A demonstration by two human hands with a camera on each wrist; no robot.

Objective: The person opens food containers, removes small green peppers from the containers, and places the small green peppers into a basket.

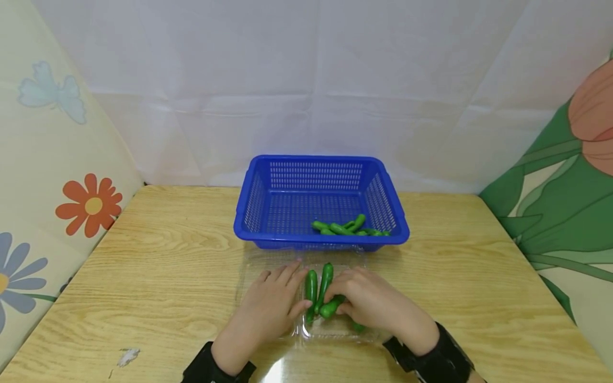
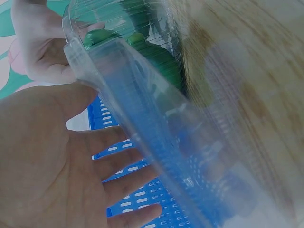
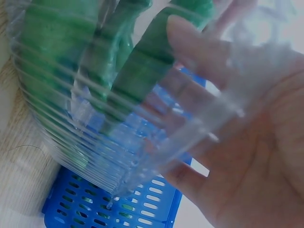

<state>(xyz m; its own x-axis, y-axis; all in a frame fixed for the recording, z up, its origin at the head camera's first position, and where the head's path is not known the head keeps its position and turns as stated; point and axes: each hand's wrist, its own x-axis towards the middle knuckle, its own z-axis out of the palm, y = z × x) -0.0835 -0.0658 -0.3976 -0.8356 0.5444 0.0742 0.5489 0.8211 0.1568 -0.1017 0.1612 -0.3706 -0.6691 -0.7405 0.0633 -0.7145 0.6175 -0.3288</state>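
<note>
A clear plastic clamshell box (image 1: 335,336) lies unfolded on the table in front of the blue basket. Two slim green peppers (image 1: 326,279) lie lengthwise in its right half, and a bit of another green pepper (image 1: 358,327) shows below my right hand. My right hand (image 1: 369,298) pinches a green pepper (image 1: 329,309) between thumb and fingers over that half; the right wrist view shows this grip through the ribbed plastic wall. My left hand (image 1: 269,304) rests over the box's left half, fingers extended, thumb near the leftmost pepper. In the left wrist view its palm (image 2: 42,161) holds nothing.
Just behind the box stands a blue plastic basket (image 1: 321,238) with slotted walls. Several green peppers (image 1: 341,229) are gathered at its front right. A white cloth (image 1: 311,96) hangs behind the wooden table (image 1: 172,255), with flower-printed panels on both sides.
</note>
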